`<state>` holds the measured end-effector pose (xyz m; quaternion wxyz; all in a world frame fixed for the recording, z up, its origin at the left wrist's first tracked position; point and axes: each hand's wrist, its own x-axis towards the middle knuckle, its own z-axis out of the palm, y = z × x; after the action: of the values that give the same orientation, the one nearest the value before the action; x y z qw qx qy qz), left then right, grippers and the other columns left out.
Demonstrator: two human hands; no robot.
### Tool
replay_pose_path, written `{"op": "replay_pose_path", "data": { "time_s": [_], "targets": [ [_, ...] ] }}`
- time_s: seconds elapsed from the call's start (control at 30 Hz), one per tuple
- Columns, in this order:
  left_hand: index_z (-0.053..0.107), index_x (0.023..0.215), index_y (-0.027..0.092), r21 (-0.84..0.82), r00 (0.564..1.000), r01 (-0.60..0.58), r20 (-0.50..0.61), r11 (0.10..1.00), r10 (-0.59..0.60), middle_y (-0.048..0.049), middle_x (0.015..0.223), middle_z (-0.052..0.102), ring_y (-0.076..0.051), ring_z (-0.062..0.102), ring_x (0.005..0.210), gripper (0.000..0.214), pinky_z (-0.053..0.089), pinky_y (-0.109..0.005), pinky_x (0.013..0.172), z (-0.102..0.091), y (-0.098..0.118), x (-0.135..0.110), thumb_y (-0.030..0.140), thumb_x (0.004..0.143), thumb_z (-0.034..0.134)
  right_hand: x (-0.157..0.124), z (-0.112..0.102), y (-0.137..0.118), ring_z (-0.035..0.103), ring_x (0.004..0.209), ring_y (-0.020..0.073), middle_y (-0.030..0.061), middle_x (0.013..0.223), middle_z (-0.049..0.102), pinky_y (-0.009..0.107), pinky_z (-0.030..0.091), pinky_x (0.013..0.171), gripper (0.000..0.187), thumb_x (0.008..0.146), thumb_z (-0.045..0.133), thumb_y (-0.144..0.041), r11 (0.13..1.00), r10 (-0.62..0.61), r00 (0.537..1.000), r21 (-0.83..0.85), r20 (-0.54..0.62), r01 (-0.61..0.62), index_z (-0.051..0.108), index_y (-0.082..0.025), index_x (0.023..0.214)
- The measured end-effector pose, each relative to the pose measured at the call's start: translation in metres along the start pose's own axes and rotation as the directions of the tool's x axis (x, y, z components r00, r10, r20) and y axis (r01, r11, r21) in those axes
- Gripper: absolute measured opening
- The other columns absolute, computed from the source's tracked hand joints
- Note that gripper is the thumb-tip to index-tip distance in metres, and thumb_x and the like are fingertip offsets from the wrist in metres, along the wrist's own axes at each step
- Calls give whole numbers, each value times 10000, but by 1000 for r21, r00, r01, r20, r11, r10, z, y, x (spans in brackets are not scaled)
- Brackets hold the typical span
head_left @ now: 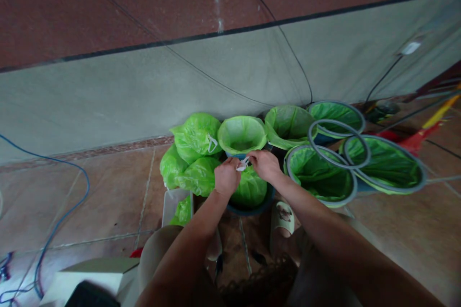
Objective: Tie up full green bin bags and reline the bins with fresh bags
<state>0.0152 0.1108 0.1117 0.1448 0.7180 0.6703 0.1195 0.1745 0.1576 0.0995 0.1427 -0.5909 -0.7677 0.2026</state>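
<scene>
My left hand (226, 176) and my right hand (264, 164) meet over a green bag (249, 189) that fills a dark blue bin (252, 209) in front of me. Both hands are closed, pinching the bag's white drawstring (242, 164) between them. Behind the hands stands an open bin lined with a green bag (242, 134). To the left, tied green bags (196, 136) lie piled on the floor.
Several lined bins with grey rings (320, 175) stand at the right along the grey wall. A loose grey ring (338, 143) rests on them. A clear box (176, 206) sits at left, with a blue cable (65, 211) on the tiles. A slipper (283, 218) is below.
</scene>
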Motion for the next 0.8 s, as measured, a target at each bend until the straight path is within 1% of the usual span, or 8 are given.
{"op": "replay_pose_path", "data": {
  "time_s": [0.27, 0.33, 0.43, 0.5, 0.57, 0.67, 0.73, 0.8],
  "targets": [
    [721, 899, 154, 79, 960, 155, 226, 985, -169, -169, 929, 737, -286, 703, 917, 182, 498, -321, 761, -9, -15, -7, 259, 862, 577, 2, 4, 14, 688, 889, 264, 147, 971, 737, 340, 478, 756, 241, 908, 528, -200, 962, 240, 970, -124, -22, -241, 769, -205, 918],
    [696, 753, 160, -19, 949, 203, 249, 979, -193, -138, 783, 716, -284, 700, 846, 126, 490, -315, 718, -11, -18, -6, 239, 810, 617, 4, 3, 12, 687, 884, 270, 156, 968, 733, 350, 475, 764, 241, 904, 522, -191, 964, 247, 969, -96, -15, -248, 763, -195, 922],
    [598, 556, 190, -341, 953, 248, 254, 907, -165, -41, 542, 591, -219, 655, 694, 213, 458, -278, 649, -12, -18, -2, 221, 762, 643, 7, 1, 8, 677, 870, 246, 131, 927, 737, 334, 469, 784, 251, 896, 503, -176, 979, 206, 978, 12, -36, -206, 751, -180, 930],
    [588, 554, 191, -604, 946, 316, 256, 732, -197, -7, 512, 555, -177, 618, 625, 225, 443, -255, 598, -9, -16, 3, 259, 760, 645, 9, 1, 6, 660, 819, 214, 89, 876, 736, 312, 467, 768, 242, 879, 501, -175, 976, 159, 986, 157, -45, -150, 739, -175, 920],
    [600, 610, 178, -806, 920, 385, 297, 449, -256, -8, 588, 609, -145, 612, 604, 198, 441, -234, 560, -5, -12, 6, 306, 753, 650, 10, 1, 4, 634, 757, 185, 44, 807, 720, 289, 462, 735, 224, 858, 500, -191, 944, 105, 994, 318, -44, -86, 722, -179, 884],
    [557, 645, 167, -910, 879, 409, 374, 66, -297, -32, 724, 684, -106, 615, 573, 235, 447, -212, 530, 1, -5, 9, 357, 736, 660, 11, 3, 2, 603, 713, 168, 14, 738, 691, 273, 447, 696, 204, 837, 498, -245, 867, 66, 996, 498, -53, -31, 693, -186, 827],
    [541, 648, 166, -917, 869, 396, 389, -41, -308, -28, 713, 679, -95, 603, 540, 274, 451, -215, 524, 4, -2, 9, 390, 741, 666, 10, 2, 1, 589, 697, 166, 11, 721, 678, 271, 437, 679, 199, 828, 498, -273, 827, 60, 997, 562, -47, -23, 676, -188, 802],
    [565, 667, 157, -928, 876, 369, 369, -61, -310, -11, 664, 650, -95, 599, 539, 288, 463, -223, 545, 6, -2, 9, 408, 737, 686, 9, 0, 0, 576, 680, 160, 8, 709, 666, 271, 427, 671, 189, 819, 499, -278, 814, 47, 998, 580, -31, -20, 663, -190, 784]
  ]
}}
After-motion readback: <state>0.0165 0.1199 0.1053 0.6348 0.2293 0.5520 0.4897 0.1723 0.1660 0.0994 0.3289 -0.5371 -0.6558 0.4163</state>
